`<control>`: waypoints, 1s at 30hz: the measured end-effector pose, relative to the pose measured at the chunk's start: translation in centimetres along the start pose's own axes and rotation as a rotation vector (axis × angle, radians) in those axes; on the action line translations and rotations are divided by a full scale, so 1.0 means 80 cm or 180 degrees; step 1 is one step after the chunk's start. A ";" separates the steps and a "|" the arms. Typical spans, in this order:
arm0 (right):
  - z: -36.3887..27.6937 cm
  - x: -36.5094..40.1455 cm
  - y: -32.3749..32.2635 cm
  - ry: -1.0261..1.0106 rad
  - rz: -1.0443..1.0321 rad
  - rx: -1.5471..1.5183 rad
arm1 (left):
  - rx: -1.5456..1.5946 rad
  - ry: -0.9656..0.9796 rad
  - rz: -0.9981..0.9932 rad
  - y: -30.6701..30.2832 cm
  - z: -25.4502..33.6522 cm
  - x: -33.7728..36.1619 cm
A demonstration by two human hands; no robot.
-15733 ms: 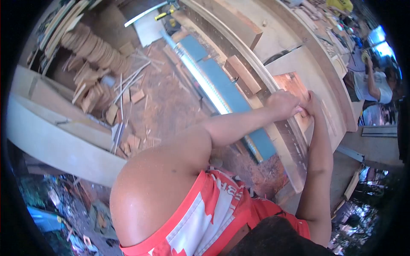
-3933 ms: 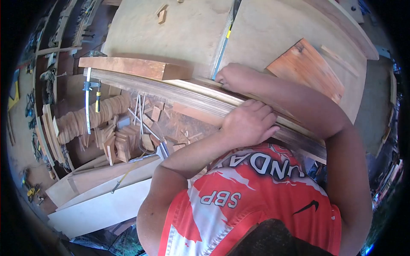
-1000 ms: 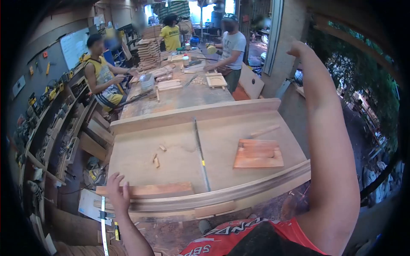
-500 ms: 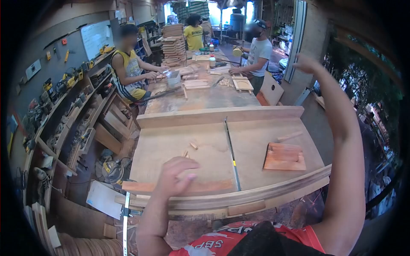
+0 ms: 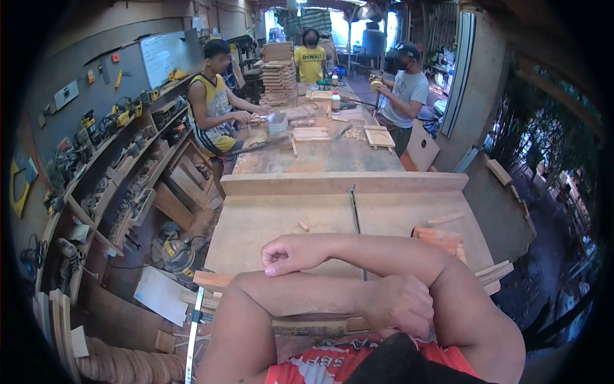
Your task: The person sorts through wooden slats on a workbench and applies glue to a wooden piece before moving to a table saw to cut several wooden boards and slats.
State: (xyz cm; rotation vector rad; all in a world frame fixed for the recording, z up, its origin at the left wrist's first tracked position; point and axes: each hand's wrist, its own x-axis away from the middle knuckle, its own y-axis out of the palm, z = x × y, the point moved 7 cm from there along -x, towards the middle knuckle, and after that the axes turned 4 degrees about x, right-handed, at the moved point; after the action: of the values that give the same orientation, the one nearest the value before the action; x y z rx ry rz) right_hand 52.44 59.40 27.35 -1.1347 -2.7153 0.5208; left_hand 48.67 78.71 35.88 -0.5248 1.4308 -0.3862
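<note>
My forearms are crossed over a pale plywood panel point(image 5: 288, 214) with a raised wooden rail. My right hand point(image 5: 291, 255) reaches across to the left, its fingers curled with nothing visible in them, close to or touching my left arm near the elbow. My left hand point(image 5: 400, 307) is a loose fist in front of my red shirt point(image 5: 320, 368); its palm is hidden. Pale specks dot the left forearm. A small wooden piece point(image 5: 304, 226) lies on the panel. A reddish-brown board point(image 5: 441, 238) is partly covered by my right arm. A dark slot point(image 5: 355, 208) runs down the panel.
Three people stand around the long table beyond, with a stack of wooden pieces point(image 5: 278, 77), glue bottles point(image 5: 336, 101) and wooden frames point(image 5: 379, 136). Tool shelves point(image 5: 128, 160) line the left wall. A yellow power tool point(image 5: 179, 253) sits low at left.
My right hand has come down from its raised position and across to the left. My left hand has swung right, towards my body, and curled. The view has shifted slightly.
</note>
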 end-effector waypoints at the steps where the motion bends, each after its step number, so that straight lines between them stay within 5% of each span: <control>1: 0.009 0.003 0.002 0.0441 -0.0228 -0.0168 | 0.0046 0.0009 0.0077 0.000 -0.001 0.004; 8: -0.009 0.020 -0.018 -0.0460 0.0356 0.0552 | -0.0061 -0.0066 -0.0140 -0.009 -0.008 0.024; 10: 0.006 0.059 -0.017 0.0316 -0.0864 -0.0064 | -0.0179 -0.0522 -0.0304 -0.019 -0.008 0.047; 12: 0.001 0.113 -0.054 0.0565 -0.1018 0.0246 | -0.0261 -0.1117 -0.0659 -0.028 -0.007 0.077; 14: 0.020 0.176 -0.142 0.1081 0.0037 0.0302 | -0.0576 -0.2144 -0.0937 -0.047 -0.007 0.128; 16: 0.012 0.250 -0.243 0.1600 0.1192 0.1006 | -0.1026 -0.3196 -0.0464 -0.088 0.008 0.173; 19: -0.018 0.366 -0.378 0.2141 0.2271 0.1615 | -0.2028 -0.3900 -0.0151 -0.115 0.054 0.236; 21: -0.036 0.440 -0.452 0.2579 0.3011 0.1783 | -0.2769 -0.4691 0.0699 -0.130 0.088 0.283; 22: -0.051 0.476 -0.493 0.2788 0.3406 0.2692 | -0.2817 -0.4736 0.0715 -0.121 0.096 0.298; 23: -0.078 0.489 -0.498 0.3234 0.3380 0.2747 | -0.2898 -0.5027 0.1155 -0.117 0.108 0.321; 25: -0.080 0.555 -0.582 0.3684 0.3293 0.4852 | -0.2993 -0.5297 0.1642 -0.117 0.115 0.335; 27: -0.076 0.615 -0.637 0.3712 0.3522 0.4865 | -0.3227 -0.5742 0.1622 -0.114 0.119 0.336; 30: -0.123 0.585 -0.587 0.4249 0.3658 0.3889 | -0.3161 -0.5942 0.1569 -0.115 0.111 0.339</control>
State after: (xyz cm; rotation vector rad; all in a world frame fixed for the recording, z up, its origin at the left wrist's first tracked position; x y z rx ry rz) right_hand -8.66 64.62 54.32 -1.5157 -0.2887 0.8338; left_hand 61.00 57.11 19.07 -0.8689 -0.2598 1.0914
